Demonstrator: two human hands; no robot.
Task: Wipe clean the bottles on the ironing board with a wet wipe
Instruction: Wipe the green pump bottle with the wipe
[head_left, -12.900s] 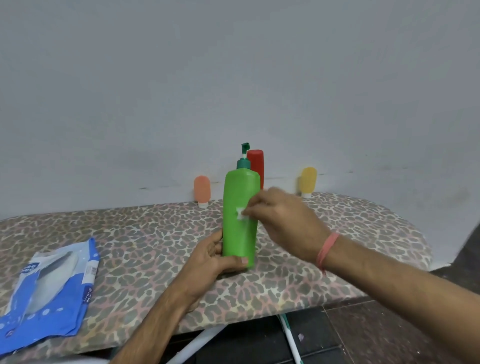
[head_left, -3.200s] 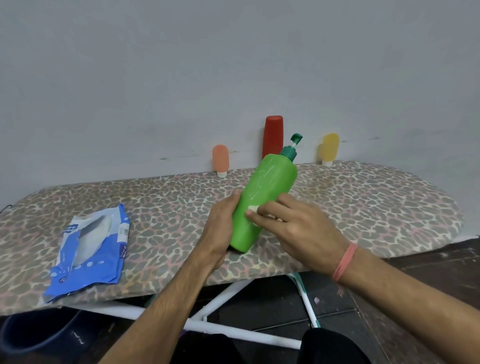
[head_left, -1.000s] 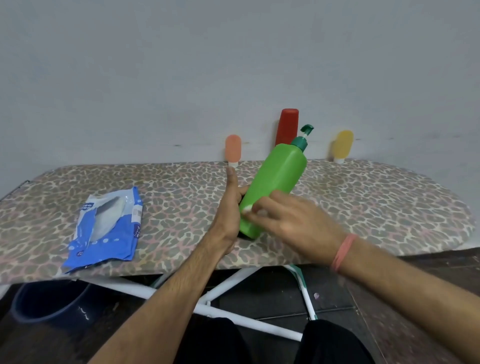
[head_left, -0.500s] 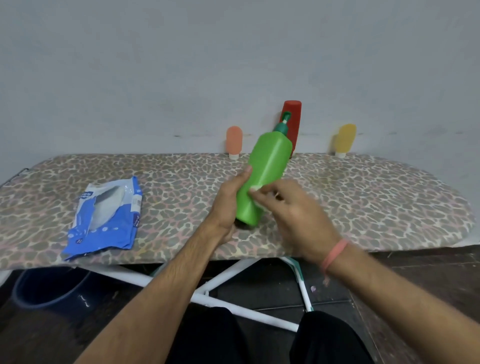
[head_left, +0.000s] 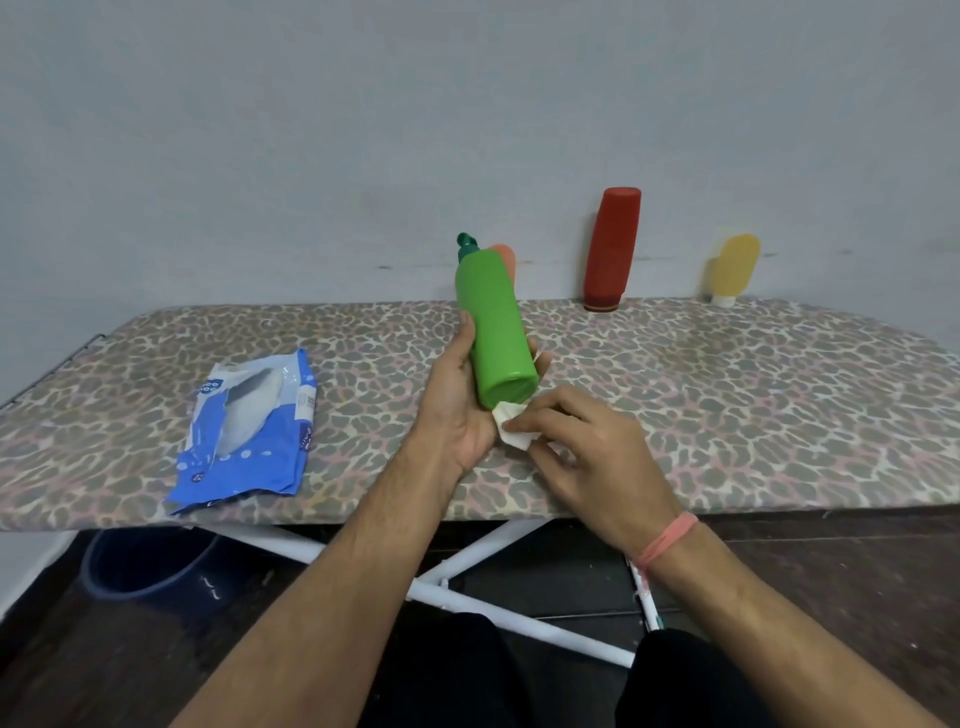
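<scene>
My left hand grips a green pump bottle above the leopard-print ironing board. The bottle is tipped back, its flat base facing me and its pump pointing toward the wall. My right hand pinches a small folded white wet wipe just under the edge of the bottle's base. Against the wall stand a tall red bottle, a small yellow bottle and a small orange bottle, the last mostly hidden behind the green one.
A blue and white wet wipe pack lies on the board at the left. Under the board are its white legs, a dark blue bucket at the left and a dark floor.
The green bottle has tilted from leaning right to base-toward-me. My right hand with the wipe has slid from the bottle's side down to its base. The view has shifted left.
</scene>
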